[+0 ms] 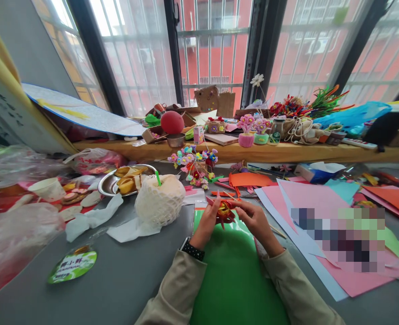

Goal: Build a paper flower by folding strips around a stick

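In my left hand (206,223) is a small red and yellow folded paper flower (225,211), gripped between thumb and fingers. From the other side, my right hand (255,221) pinches at the flower's right edge with its fingertips; the exact spot it grips is too small to make out. Both hands are above a glossy green sheet (236,271) on the grey table. Just beyond them lie orange paper pieces (249,179) and thin strips. A thin stick (277,231) rests right of my right hand.
A coconut in white foam net (160,198) with a green straw stands left, beside a metal bowl (108,184) of peels. Coloured paper sheets (351,282) spread rightward. Small craft flowers (195,164) stand behind. A wooden ledge (145,152) holds a red ball (172,123) and pots.
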Available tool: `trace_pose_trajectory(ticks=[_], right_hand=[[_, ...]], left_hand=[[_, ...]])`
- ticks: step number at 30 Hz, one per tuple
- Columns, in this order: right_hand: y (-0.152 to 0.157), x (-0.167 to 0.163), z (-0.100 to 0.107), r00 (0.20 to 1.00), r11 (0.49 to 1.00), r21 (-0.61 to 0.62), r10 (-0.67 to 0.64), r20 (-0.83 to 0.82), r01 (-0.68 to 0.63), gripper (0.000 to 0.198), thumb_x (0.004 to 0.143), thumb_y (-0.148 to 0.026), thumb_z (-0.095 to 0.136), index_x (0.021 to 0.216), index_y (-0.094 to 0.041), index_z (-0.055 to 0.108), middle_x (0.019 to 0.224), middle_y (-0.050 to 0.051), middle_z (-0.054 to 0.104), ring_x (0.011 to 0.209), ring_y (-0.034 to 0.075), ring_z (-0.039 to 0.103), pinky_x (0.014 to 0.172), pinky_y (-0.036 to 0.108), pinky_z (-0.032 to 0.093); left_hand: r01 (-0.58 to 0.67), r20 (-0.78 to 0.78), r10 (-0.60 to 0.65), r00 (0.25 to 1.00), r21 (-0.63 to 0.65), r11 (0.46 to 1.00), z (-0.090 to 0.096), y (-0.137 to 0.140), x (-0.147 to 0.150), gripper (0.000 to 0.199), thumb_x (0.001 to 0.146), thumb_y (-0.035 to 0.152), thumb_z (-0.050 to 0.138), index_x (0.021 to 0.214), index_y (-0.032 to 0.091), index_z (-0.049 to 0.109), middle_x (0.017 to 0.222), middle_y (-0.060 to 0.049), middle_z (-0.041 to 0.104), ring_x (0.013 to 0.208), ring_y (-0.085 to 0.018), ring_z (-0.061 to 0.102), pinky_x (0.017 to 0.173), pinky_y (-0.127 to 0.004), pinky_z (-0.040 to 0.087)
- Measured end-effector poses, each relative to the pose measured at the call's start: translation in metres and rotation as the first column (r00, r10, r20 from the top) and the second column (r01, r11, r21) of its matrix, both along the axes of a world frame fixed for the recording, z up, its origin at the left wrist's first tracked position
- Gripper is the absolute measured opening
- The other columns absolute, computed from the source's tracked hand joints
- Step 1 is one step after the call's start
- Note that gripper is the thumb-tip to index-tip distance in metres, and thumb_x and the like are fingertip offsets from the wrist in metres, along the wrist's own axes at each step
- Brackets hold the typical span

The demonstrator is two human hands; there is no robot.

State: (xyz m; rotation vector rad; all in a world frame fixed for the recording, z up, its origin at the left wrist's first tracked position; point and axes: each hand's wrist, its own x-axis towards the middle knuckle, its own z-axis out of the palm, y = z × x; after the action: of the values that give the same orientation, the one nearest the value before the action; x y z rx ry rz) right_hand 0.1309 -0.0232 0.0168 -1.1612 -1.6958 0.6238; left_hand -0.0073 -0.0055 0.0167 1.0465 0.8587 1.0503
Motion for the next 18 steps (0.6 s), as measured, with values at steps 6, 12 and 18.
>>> trace_pose_trajectory(ticks=[6, 12, 18], right_hand=[[-0.002, 0.001, 0.003, 0.971, 0.978, -0.018, 0.202, -0.125, -0.206, 0.039, 0.069, -0.020, 0.044, 0.105, -0.021, 0.058, 0.079, 0.003, 0.052, 0.073, 0.014, 0.048, 0.060, 0.024, 0.040], [-0.006, -0.003, 0.003, 0.926, 0.933, -0.063, 0.342, -0.163, -0.355, 0.048, 0.068, -0.016, 0.043, 0.115, -0.025, 0.049, 0.096, 0.003, 0.043, 0.063, 0.009, 0.042, 0.058, 0.023, 0.042], [-0.007, -0.012, -0.003, 0.956, 0.966, -0.001, 0.254, -0.148, -0.257, 0.054, 0.068, -0.014, 0.042, 0.121, -0.022, 0.040, 0.100, 0.005, 0.047, 0.062, 0.009, 0.043, 0.061, 0.024, 0.043]], left_hand=[[-0.012, 0.051, 0.010, 0.999, 0.030, 0.999, -0.002, 0.000, -0.004, 0.042, 0.071, 0.049, 0.044, 0.092, 0.013, 0.050, 0.074, -0.006, 0.064, 0.061, -0.016, 0.062, 0.049, -0.024, 0.047], [-0.094, 0.005, 0.094, 0.996, 0.067, 0.993, -0.001, 0.001, -0.002, 0.042, 0.071, 0.051, 0.043, 0.091, 0.014, 0.045, 0.070, -0.004, 0.062, 0.053, -0.014, 0.060, 0.039, -0.020, 0.042], [-0.175, 0.040, 0.172, 0.984, 0.091, 0.980, 0.003, 0.003, -0.005, 0.043, 0.069, 0.053, 0.045, 0.086, 0.014, 0.047, 0.067, -0.003, 0.061, 0.052, -0.015, 0.060, 0.036, -0.018, 0.038]])
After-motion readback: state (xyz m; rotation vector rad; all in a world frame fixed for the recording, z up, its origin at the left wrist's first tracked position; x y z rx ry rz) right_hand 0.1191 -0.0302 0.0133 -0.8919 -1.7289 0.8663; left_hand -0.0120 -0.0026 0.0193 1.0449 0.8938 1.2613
